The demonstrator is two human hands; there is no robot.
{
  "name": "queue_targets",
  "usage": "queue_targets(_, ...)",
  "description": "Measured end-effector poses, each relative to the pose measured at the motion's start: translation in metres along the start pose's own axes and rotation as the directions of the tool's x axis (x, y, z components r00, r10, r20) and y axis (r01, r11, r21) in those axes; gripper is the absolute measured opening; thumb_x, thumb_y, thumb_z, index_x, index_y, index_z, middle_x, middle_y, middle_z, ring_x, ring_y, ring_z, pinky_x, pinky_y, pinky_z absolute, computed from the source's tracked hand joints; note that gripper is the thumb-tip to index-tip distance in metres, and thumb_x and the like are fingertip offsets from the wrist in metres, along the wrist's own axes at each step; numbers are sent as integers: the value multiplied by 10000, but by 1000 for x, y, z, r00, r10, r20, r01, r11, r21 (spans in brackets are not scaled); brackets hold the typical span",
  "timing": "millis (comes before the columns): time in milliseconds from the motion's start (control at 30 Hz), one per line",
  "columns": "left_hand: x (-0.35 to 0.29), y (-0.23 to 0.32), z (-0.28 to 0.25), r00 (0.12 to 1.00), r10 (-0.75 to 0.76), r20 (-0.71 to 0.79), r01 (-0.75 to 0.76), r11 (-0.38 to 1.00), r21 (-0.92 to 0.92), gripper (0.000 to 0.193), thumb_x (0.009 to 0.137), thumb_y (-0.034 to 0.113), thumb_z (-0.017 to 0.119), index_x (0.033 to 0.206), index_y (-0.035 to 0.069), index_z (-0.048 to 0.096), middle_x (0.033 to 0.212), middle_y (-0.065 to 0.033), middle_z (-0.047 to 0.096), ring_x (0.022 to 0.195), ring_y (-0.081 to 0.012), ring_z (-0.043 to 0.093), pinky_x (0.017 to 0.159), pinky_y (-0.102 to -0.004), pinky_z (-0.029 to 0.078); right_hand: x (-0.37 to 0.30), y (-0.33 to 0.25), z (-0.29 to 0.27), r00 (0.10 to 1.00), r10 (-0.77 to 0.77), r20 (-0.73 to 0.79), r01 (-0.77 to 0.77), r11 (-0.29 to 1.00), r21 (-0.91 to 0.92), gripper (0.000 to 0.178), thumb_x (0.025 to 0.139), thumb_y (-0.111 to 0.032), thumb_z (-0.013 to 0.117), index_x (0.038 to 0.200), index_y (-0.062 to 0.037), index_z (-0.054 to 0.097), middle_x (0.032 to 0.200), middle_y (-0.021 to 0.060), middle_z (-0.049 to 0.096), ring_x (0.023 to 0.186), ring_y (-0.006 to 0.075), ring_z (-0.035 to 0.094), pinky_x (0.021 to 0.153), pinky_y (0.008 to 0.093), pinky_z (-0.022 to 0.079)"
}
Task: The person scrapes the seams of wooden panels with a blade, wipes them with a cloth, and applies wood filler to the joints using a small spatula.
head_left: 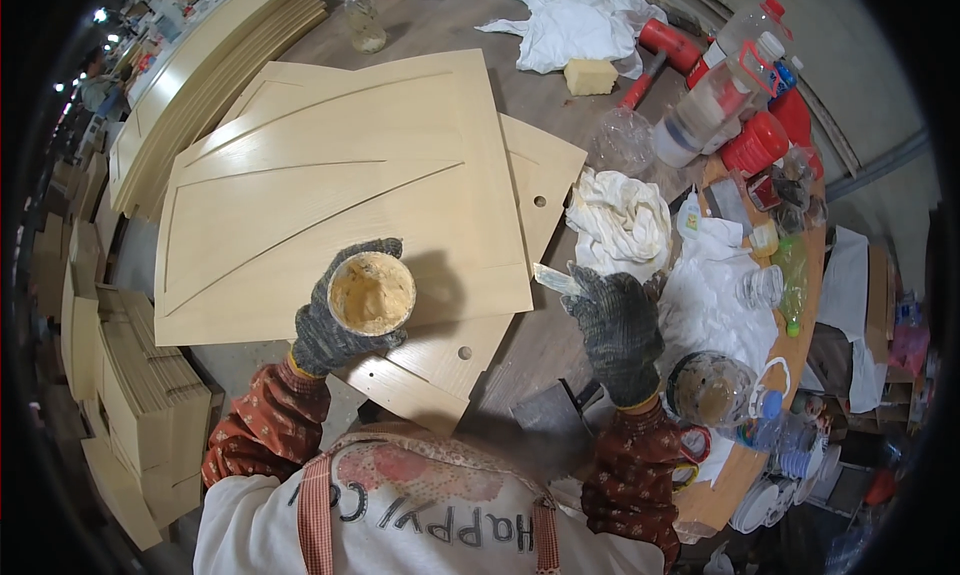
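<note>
2 gry gloves (617, 337), rust flwr sleeves (268, 415), wht apron (420, 535), chkd straps (316, 515).

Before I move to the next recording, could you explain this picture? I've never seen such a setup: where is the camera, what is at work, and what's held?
There is no robot here, just a person in dark knit gloves. The single view comes from a fisheye camera worn on the head and looking down, so straight edges bend near the rim. The left hand holds a cup with beige paste inside, above a pale panel. The right hand grips a small flat scraper. That panel overlaps others on the table. Also on the table are a yellow sponge and a crumpled white cloth.
</note>
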State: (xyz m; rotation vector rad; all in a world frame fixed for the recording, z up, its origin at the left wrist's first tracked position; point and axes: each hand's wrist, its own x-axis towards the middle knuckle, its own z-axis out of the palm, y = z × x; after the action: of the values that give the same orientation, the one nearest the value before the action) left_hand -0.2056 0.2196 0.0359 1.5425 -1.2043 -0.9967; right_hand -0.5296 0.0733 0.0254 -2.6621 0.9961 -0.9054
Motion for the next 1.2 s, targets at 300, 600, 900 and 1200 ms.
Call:
queue_targets(300, -2, -6, -6, 994, 84, 67, -98, 963, 249, 876, 618, 340, 881, 1340, 56, 472, 1299, -138, 553, 1146, -271, 571, 983, -388, 479, 19, 26, 13, 975, -82, 207, 80, 997, 17, 245, 849, -224, 664, 1058, -97, 672, 834, 91, 623, 748, 270, 606, 663, 377, 499)
queue_targets(600, -3, -9, -8, 982, 149, 117, -179, 930, 320, 831, 672, 329, 850, 1358, 73, 457, 1276, -133, 560, 1147, -276, 567, 991, -379, 473, 20, 29, 3, 964, -31, 265, 18, 998, 53, 307, 857, -201, 657, 1153, -124, 642, 956, 54, 637, 874, 259, 583, 809, 399, 478)
queue_targets(900, -1, 12, 2, 986, 164, 37, -168, 966, 196, 897, 627, 353, 887, 1354, 56, 454, 1272, -124, 565, 1134, -257, 576, 982, -370, 482, 18, 40, 7, 986, -73, 151, 61, 995, 82, 279, 854, -149, 652, 1130, -104, 647, 1015, 76, 658, 916, 265, 588, 851, 418, 470)
queue_targets(1200, 4, 18, 3, 963, 264, 48, -269, 943, 198, 897, 586, 341, 916, 1310, 25, 493, 1221, -129, 605, 1074, -227, 623, 941, -354, 509, 30, 24, 2, 988, -108, -110, 110, 994, 16, 232, 837, -140, 711, 1065, -102, 689, 1044, 66, 684, 977, 254, 618, 925, 384, 474)
